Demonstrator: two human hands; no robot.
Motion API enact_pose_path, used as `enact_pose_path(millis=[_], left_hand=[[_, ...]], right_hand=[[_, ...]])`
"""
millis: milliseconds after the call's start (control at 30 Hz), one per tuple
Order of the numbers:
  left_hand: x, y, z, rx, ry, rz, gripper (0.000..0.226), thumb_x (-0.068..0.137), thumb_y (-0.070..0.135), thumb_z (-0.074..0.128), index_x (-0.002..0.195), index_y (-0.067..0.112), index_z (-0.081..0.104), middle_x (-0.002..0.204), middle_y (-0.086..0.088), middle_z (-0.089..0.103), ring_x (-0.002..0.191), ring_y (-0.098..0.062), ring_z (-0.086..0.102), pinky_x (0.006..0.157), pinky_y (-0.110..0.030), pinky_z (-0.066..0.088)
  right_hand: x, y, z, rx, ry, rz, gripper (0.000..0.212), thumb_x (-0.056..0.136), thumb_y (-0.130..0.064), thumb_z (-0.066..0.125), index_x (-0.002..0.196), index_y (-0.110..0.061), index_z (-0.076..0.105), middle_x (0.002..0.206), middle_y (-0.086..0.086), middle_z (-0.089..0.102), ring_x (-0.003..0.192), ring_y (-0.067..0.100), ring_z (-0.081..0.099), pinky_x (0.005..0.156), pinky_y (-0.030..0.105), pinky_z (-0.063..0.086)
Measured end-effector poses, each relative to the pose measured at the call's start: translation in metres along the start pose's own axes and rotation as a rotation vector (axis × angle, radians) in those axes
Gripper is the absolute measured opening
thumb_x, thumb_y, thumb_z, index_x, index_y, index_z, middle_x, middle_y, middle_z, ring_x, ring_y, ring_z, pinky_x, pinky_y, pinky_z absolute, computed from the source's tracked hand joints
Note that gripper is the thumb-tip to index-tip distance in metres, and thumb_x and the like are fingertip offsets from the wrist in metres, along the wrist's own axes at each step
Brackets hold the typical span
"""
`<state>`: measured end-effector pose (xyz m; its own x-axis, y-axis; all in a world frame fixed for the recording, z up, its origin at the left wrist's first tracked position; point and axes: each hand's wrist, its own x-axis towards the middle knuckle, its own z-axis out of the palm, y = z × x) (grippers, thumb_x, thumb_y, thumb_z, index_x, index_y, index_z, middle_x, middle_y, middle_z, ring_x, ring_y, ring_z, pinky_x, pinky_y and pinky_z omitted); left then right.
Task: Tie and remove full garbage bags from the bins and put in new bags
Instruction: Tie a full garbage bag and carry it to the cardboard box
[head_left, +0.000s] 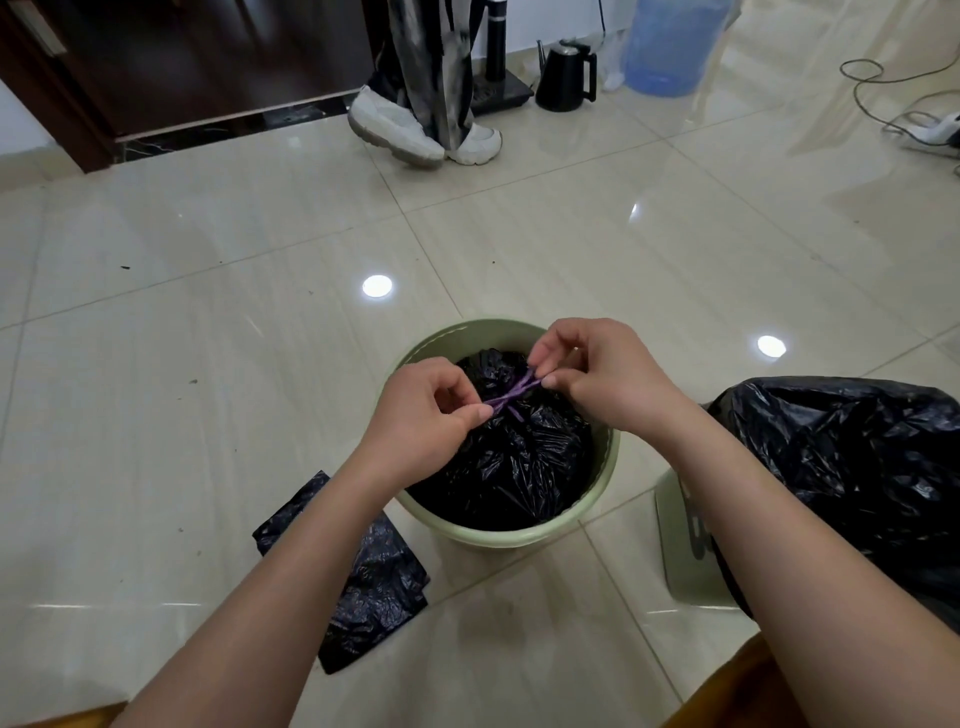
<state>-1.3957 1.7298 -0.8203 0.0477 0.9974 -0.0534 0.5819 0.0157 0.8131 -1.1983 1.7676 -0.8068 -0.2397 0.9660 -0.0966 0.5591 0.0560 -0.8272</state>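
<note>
Hands: left hand (426, 410) and right hand (597, 374) each pinch a purple drawstring (511, 391) end, pulling apart to knot; black bag (519, 467) sits in green bin (602, 467) for support.
Spare bag (374, 577): on floor (208, 415) beside bin, ready.

Head camera looks steeply down, close above floor (208, 415).

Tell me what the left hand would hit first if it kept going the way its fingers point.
Probably the right hand. The left hand points along the purple drawstring that both hands pinch, above the black bag; depth is unclear.
</note>
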Motion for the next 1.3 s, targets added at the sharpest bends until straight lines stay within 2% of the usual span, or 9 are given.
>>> enact_pose_path(millis=[200, 367, 500, 767, 867, 933, 1067, 1167, 1300], left_hand=[[-0.003, -0.006, -0.007, 0.058, -0.118, -0.071, 0.018, 0.077, 0.02, 0.08, 0.066, 0.016, 0.067, 0.064, 0.006, 0.061, 0.056, -0.004, 0.051, 0.055, -0.016, 0.043], [-0.008, -0.007, -0.008, -0.025, -0.101, -0.052, 0.015, 0.075, 0.024, 0.081, 0.069, 0.018, 0.069, 0.07, 0.003, 0.067, 0.06, -0.006, 0.059, 0.058, -0.017, 0.047], [-0.005, -0.013, -0.014, -0.113, -0.093, -0.076, 0.015, 0.073, 0.026, 0.083, 0.081, 0.024, 0.071, 0.07, 0.009, 0.069, 0.065, -0.002, 0.063, 0.062, -0.017, 0.051], [-0.002, -0.04, -0.006, -0.035, -0.243, -0.114, 0.076, 0.082, 0.024, 0.076, 0.146, 0.036, 0.036, 0.137, 0.014, 0.046, 0.124, -0.004, 0.042, 0.105, -0.028, 0.037], [0.002, -0.041, -0.001, 0.024, -0.252, -0.114, 0.073, 0.087, 0.025, 0.07, 0.15, 0.028, 0.031, 0.152, 0.007, 0.037, 0.138, -0.009, 0.035, 0.116, -0.035, 0.029], [0.005, -0.04, 0.003, 0.071, -0.256, -0.141, 0.068, 0.09, 0.024, 0.066, 0.15, 0.023, 0.033, 0.154, 0.003, 0.035, 0.141, -0.013, 0.032, 0.117, -0.033, 0.025], [0.005, -0.04, 0.01, 0.292, -0.229, -0.148, 0.044, 0.093, 0.02, 0.062, 0.136, 0.014, 0.053, 0.146, -0.002, 0.047, 0.136, -0.02, 0.041, 0.109, -0.029, 0.03], [0.004, -0.04, 0.016, 0.31, -0.129, -0.135, 0.015, 0.092, 0.013, 0.062, 0.106, 0.01, 0.069, 0.125, -0.005, 0.064, 0.106, -0.017, 0.058, 0.083, -0.023, 0.039], [0.008, -0.04, 0.016, 0.148, -0.037, -0.149, 0.015, 0.093, 0.009, 0.059, 0.079, 0.008, 0.057, 0.09, -0.01, 0.069, 0.071, -0.017, 0.052, 0.057, -0.025, 0.035]], right_hand=[[-0.001, 0.004, 0.01, -0.062, 0.099, 0.031, 0.033, 0.076, 0.022, 0.051, 0.085, -0.005, 0.067, 0.076, 0.007, 0.064, 0.058, 0.004, 0.055, 0.057, 0.007, 0.043], [-0.006, 0.006, 0.0, -0.125, 0.072, 0.044, 0.024, 0.083, 0.01, 0.061, 0.093, -0.01, 0.071, 0.078, -0.006, 0.064, 0.068, 0.0, 0.057, 0.061, 0.004, 0.043], [-0.019, 0.006, -0.01, -0.273, 0.086, 0.092, 0.02, 0.087, -0.01, 0.067, 0.107, -0.015, 0.065, 0.107, 0.002, 0.062, 0.097, 0.016, 0.058, 0.085, 0.025, 0.045], [-0.064, 0.005, 0.014, -0.103, -0.076, 0.236, 0.072, 0.079, -0.052, 0.071, 0.138, -0.018, 0.044, 0.113, -0.01, 0.057, 0.092, -0.002, 0.057, 0.072, 0.005, 0.044], [-0.065, 0.007, 0.03, -0.161, -0.109, 0.221, 0.085, 0.079, -0.051, 0.072, 0.148, -0.023, 0.03, 0.135, -0.002, 0.054, 0.121, 0.013, 0.053, 0.102, 0.032, 0.045], [-0.063, 0.009, 0.033, -0.161, -0.08, 0.24, 0.078, 0.082, -0.043, 0.073, 0.147, -0.026, 0.034, 0.136, -0.004, 0.055, 0.124, 0.016, 0.052, 0.106, 0.036, 0.042], [-0.06, 0.014, 0.032, -0.064, 0.041, 0.272, 0.057, 0.082, -0.023, 0.077, 0.134, -0.024, 0.053, 0.125, -0.003, 0.063, 0.114, 0.014, 0.058, 0.1, 0.026, 0.044], [-0.059, 0.017, 0.032, 0.001, 0.084, 0.28, 0.051, 0.081, -0.015, 0.077, 0.127, -0.023, 0.059, 0.119, -0.001, 0.066, 0.11, 0.015, 0.061, 0.099, 0.029, 0.047], [-0.055, 0.019, 0.03, 0.068, 0.124, 0.287, 0.044, 0.083, -0.011, 0.075, 0.122, -0.026, 0.063, 0.116, -0.002, 0.068, 0.105, 0.014, 0.063, 0.098, 0.031, 0.049]])
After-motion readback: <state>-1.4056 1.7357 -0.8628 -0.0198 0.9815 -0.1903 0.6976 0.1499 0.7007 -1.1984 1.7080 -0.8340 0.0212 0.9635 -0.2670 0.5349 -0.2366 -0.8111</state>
